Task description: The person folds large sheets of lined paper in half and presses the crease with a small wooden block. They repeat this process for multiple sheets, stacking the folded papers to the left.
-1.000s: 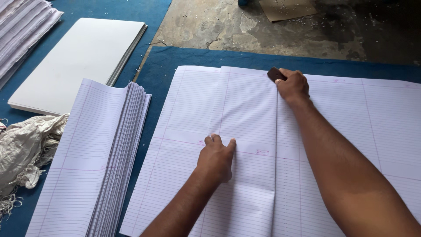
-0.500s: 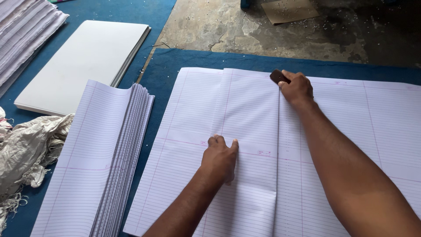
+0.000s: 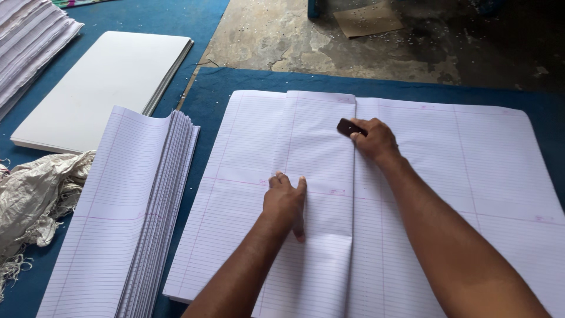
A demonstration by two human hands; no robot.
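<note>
A large stack of ruled white sheets (image 3: 471, 176) lies spread on a blue mat, with its top sheet folded over at the middle. My left hand (image 3: 285, 200) presses flat on the folded flap (image 3: 321, 135), fingers together. My right hand (image 3: 374, 140) grips a small dark creasing block (image 3: 348, 126) and holds it against the fold line near the upper part of the sheet.
A stack of folded ruled sheets (image 3: 118, 229) sits to the left. A pile of plain white boards (image 3: 100, 82) lies behind it, more paper (image 3: 26, 35) at the far left corner, a crumpled cloth (image 3: 35, 200) at the left edge. Bare concrete floor (image 3: 353, 41) lies beyond.
My right hand has drawn the dark block down the fold from the sheet's top edge toward me. My left hand stays pressed on the flap.
</note>
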